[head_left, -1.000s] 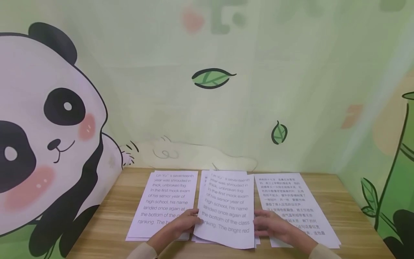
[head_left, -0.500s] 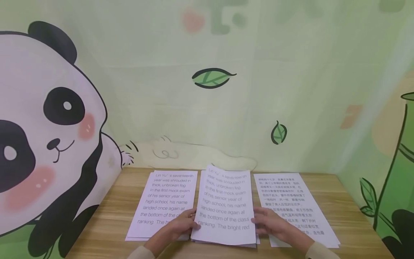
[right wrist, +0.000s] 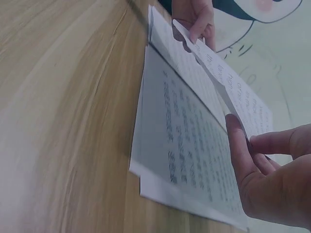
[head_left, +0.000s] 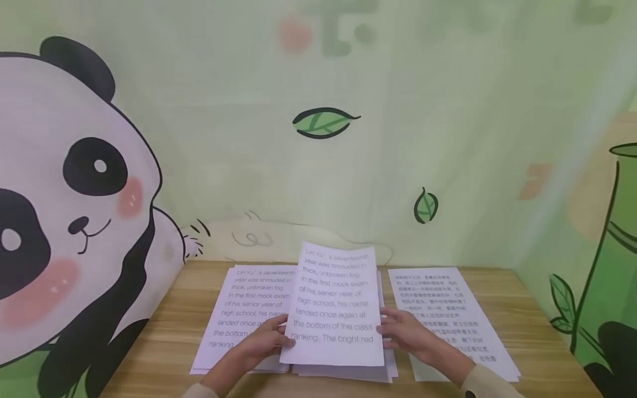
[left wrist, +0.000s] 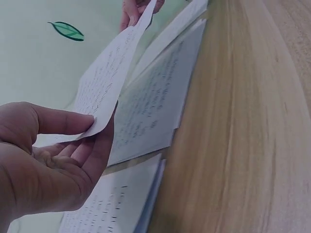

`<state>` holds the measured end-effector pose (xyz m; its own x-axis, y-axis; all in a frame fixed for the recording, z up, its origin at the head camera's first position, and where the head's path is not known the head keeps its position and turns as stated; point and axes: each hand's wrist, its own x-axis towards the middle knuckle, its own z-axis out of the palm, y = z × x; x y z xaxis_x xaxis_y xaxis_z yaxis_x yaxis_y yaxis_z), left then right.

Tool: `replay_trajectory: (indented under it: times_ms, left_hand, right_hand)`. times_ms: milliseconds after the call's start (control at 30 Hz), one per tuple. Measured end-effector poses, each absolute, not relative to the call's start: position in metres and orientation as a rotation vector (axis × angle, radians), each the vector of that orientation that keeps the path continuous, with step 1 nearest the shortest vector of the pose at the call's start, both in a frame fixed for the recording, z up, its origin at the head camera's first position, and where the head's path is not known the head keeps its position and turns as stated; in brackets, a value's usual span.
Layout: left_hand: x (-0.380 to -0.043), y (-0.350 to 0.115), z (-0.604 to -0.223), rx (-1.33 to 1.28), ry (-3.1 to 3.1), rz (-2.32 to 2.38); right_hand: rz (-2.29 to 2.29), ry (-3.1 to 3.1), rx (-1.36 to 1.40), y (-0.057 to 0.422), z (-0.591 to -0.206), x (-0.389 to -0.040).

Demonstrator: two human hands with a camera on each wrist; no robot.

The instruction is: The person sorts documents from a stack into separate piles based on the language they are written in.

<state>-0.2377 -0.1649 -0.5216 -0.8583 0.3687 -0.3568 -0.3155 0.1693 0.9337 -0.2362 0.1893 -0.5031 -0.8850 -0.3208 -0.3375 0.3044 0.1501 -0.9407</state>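
A white sheet of paper (head_left: 333, 304) with large printed English text is held up in the middle, slightly curved and tilted above a pile of papers. My left hand (head_left: 264, 342) pinches its lower left edge, thumb on the printed face and fingers behind, as the left wrist view shows. Over at the right edge, my right hand (right wrist: 277, 179) pinches the same sheet between thumb and fingers. Beneath it lies the middle paper pile (head_left: 343, 373), mostly hidden in the head view; printed lines show on its top page (left wrist: 150, 102) in the left wrist view.
To the left lies another paper pile (head_left: 229, 309) with the same English text, partly behind my left hand. On the right is a pile (head_left: 438, 304) printed in Chinese characters. All rest on a wooden table (head_left: 149, 337) before a panda-print backdrop (head_left: 239, 138).
The sheet has risen off the middle pile and shifted a little left, its top edge now higher against the backdrop. Both hands have moved slightly left and up with it, still holding its sides.
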Motion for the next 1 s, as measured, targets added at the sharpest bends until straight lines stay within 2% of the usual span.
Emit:
replay_trajectory:
  times_ms: [400, 700, 1000]
  left_hand:
    - [-0.233, -0.196, -0.501, 0.045, 1.939, 1.785]
    - [-0.235, -0.23, -0.503, 0.033, 1.974, 1.826]
    - [-0.234, -0.265, -0.508, -0.091, 2.037, 1.82]
  right_hand:
    - [-1.806, 1.95, 0.008, 0.159, -0.5, -0.24]
    - [-1.837, 1.894, -0.099, 0.126, -0.496, -0.253]
    - [-1.842, 1.806, -0.14, 0.093, -0.496, -0.261]
